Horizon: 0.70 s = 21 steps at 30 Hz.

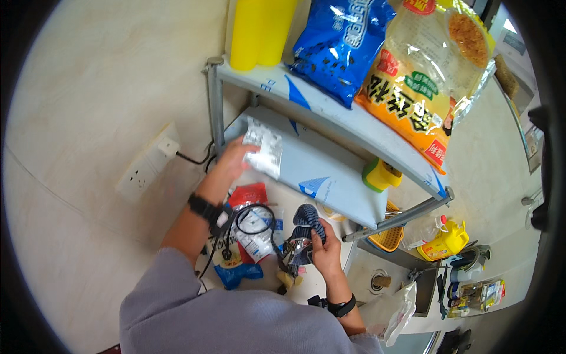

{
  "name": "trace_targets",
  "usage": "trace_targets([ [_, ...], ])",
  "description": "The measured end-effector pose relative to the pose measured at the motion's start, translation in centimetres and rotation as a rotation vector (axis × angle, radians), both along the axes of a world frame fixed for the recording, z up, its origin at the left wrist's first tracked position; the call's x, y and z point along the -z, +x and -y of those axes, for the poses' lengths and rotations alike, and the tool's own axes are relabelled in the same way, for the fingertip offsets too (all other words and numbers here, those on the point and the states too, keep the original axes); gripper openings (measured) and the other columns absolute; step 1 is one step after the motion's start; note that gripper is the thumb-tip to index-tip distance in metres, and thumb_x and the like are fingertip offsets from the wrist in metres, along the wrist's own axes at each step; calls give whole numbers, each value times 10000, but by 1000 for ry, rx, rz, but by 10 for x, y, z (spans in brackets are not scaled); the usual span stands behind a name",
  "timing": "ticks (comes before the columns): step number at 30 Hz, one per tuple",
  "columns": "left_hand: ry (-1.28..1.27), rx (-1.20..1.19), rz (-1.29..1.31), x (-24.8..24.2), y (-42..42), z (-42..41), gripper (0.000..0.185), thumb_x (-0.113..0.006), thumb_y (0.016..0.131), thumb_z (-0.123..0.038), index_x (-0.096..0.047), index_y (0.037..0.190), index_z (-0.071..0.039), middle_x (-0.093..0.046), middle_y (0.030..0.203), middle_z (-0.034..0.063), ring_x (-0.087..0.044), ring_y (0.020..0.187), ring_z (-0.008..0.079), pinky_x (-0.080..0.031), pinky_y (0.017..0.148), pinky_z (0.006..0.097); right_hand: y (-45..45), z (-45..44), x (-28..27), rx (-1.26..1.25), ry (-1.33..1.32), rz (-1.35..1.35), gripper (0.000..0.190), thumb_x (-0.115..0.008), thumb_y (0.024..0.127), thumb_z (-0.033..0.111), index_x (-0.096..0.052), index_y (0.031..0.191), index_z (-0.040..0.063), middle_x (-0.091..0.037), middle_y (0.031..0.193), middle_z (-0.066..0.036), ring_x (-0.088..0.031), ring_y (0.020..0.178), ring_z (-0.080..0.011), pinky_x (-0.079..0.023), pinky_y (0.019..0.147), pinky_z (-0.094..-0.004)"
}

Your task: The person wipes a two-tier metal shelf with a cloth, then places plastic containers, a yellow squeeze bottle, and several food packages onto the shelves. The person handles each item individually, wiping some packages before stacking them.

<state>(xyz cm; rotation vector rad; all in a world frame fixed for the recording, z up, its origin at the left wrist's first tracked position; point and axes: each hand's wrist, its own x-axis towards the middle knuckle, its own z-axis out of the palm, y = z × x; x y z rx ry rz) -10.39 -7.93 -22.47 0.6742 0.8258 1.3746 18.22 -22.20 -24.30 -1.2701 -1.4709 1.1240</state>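
My left hand (234, 159) grips a white and silver plastic packet (264, 148) at its near edge, over the left end of the lower shelf (327, 177) of a metal rack. My right hand (326, 248) is closed on a dark blue patterned cloth (308, 221), in front of that shelf. Between my hands, on the counter, lie a red packet (249, 194), a white packet (255, 236), a blue packet (239, 274) and a looped black cable (237, 220). A yellow and green container (381, 175) stands at the right end of the lower shelf.
Yellow bottles (261, 35), a blue bag (342, 48) and a large orange food bag (420, 88) occupy the upper shelf. A power strip (148, 161) is on the left. To the right are an orange basket (389, 232), a sink (369, 270), a yellow jug (443, 242) and a plastic bag (393, 312).
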Motion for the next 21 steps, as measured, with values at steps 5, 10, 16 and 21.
trace_targets([
  [5,-93,-38,-8,31,-41,-91,420,-618,683,-27,-531,1094,-36,-606,958,122,-620,845,269,-537,734,438,7,13,5,46,-112,-39,346,-512,911,10,-448,1250,-19,-640,924,-101,-638,722,-122,-492,623,-232],
  [10,123,-560,-1826,55,-23,-111,624,-630,762,-209,-433,1340,-83,-448,1334,174,-375,1269,335,-243,1063,524,20,22,13,89,-137,7,340,-512,920,35,-448,1249,-21,-639,911,-97,-633,700,-125,-491,596,-232],
  [16,169,-223,-1982,50,16,-74,561,-473,863,-354,-387,1378,-150,-268,1479,85,-150,1383,328,-38,1041,677,33,24,26,131,-128,-13,330,-522,921,49,-462,1238,-19,-633,892,-89,-628,682,-123,-500,592,-241],
  [21,173,-219,-2152,40,-11,-84,566,-463,874,-343,-347,1400,-168,-241,1494,57,-154,1388,307,-61,1059,650,49,27,34,189,-112,-38,326,-534,921,77,-472,1229,-12,-630,877,-81,-626,669,-122,-502,592,-242],
])
